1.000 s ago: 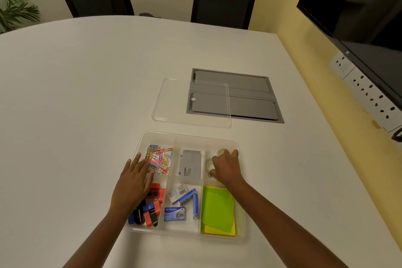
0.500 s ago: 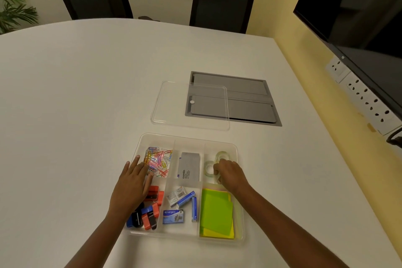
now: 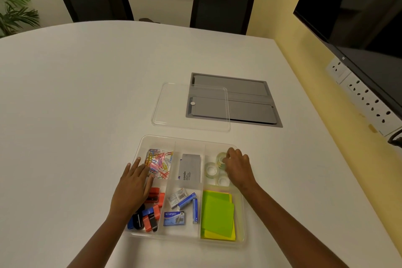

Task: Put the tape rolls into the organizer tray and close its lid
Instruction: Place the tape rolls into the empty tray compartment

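Note:
The clear organizer tray [image 3: 189, 140] sits on the white table in front of me. Three clear tape rolls lie in its far right compartment: one [image 3: 220, 157] at the back, one [image 3: 211, 169] to the left, one [image 3: 223, 180] nearer me. My right hand [image 3: 238, 167] is over that compartment, its fingertips touching the back roll. Flat on the tray's left side rests my left hand [image 3: 132, 187], fingers apart, over the paper clips and binder clips. The clear lid [image 3: 191, 107] lies flat beyond the tray.
Other compartments hold coloured paper clips [image 3: 159, 163], a grey box [image 3: 189, 171], staple boxes [image 3: 175, 217], binder clips [image 3: 150, 217] and green and yellow sticky notes [image 3: 217, 213]. A grey cable hatch [image 3: 237, 99] lies under the lid's right part. Chairs stand behind the table; a screen hangs at right.
My right hand drew back toward me, uncovering the rolls, then reached forward again onto the back roll. My left hand stayed on the tray.

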